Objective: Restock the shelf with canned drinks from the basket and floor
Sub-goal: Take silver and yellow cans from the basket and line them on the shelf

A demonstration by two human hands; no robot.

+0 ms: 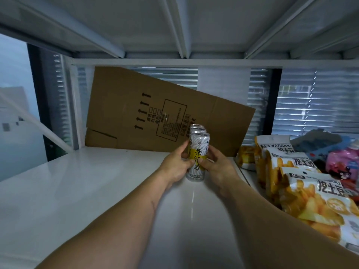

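Note:
A tall white and yellow drink can (198, 150) stands upright on the white shelf (77, 183), at the front of a short row of like cans (197, 127) running toward the back. My left hand (175, 165) grips the front can from the left, fingers curled round it. My right hand (217, 164) grips the same can from the right. Both forearms reach in from the bottom of the view. The cans behind are mostly hidden by the front one.
A flattened cardboard box (155, 113) leans against the shelf's back. Bags of potato chips (303, 191) stand in a row on the right, with pink and blue packages (342, 158) behind them. The upper shelf's underside (174, 26) hangs close overhead.

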